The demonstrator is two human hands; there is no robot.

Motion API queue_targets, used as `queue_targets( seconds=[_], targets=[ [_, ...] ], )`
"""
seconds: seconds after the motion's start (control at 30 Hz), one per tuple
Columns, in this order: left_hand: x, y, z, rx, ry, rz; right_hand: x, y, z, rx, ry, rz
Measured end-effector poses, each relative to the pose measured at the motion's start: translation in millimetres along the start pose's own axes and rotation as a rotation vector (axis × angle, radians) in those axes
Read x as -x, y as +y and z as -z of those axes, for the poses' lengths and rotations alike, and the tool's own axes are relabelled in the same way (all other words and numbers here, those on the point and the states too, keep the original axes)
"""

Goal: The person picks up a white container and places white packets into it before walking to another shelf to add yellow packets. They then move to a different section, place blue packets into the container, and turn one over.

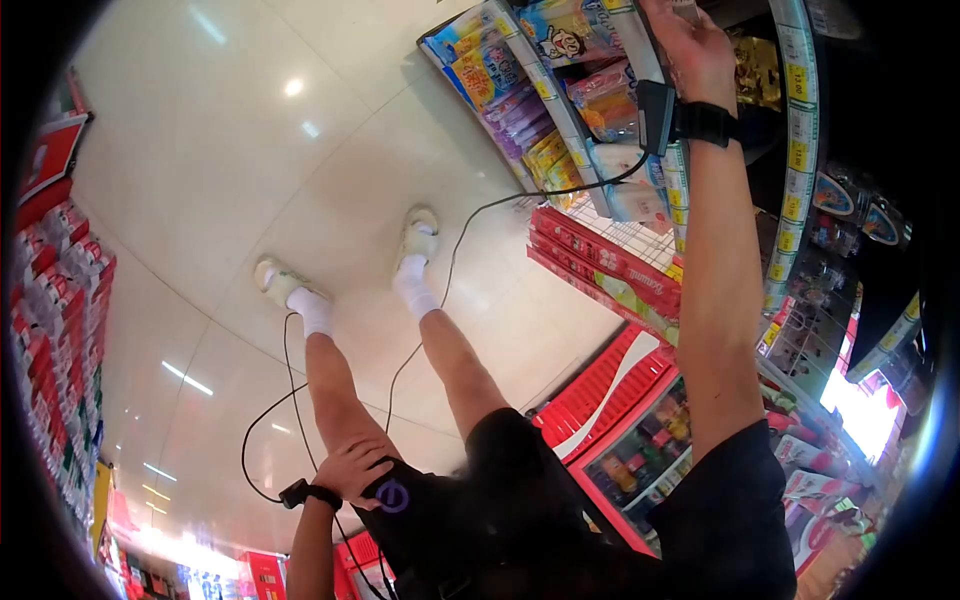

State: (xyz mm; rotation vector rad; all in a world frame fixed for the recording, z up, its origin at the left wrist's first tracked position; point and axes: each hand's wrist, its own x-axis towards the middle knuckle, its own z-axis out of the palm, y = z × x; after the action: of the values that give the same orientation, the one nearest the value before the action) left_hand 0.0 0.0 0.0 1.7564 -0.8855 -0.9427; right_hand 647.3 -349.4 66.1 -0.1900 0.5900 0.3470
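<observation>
My left hand (357, 470) lies on my left thigh, its fingers spread over the skin and the hem of the dark shorts (395, 495). At the top right, my right hand (698, 50) reaches in among the snack shelves, beside a shelf edge with price labels. Its fingers are bent round a small greyish thing (685, 11), which the frame's top edge partly cuts off. Bagged snacks (605, 95) fill the rack to the left of this hand. A black device (656, 118) with a cable sits by the right wrist.
Red boxes (610, 262) stand on a wire shelf below the snacks. Beyond them is a red drinks cooler (610, 395) with bottles. Red packages (62, 310) line the left side. Black cables (462, 235) hang across the tiled floor (200, 200) near my feet.
</observation>
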Motion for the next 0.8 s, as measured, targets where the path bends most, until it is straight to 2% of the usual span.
queue_targets(
  seconds=[0.17,0.37,0.53,0.67,0.8],
  targets=[
    [-1.8,1.0,-2.4,0.019,0.071,0.003,19.7,-3.0,3.9,0.247,-0.049,-0.051],
    [1.6,0.6,-6.3,0.014,0.048,0.002,39.1,19.9,-13.1,0.158,0.038,0.009],
    [2.0,-0.9,-6.9,0.012,0.059,-0.022,53.0,32.1,-28.0,0.220,0.038,-0.090],
    [-0.3,-0.5,0.5,0.001,0.045,-0.029,81.5,57.4,-35.9,0.186,0.133,-0.103],
    [0.8,-1.4,-0.5,0.010,0.047,-0.035,127.6,97.3,-29.8,0.120,0.136,-0.098]
  ],
)
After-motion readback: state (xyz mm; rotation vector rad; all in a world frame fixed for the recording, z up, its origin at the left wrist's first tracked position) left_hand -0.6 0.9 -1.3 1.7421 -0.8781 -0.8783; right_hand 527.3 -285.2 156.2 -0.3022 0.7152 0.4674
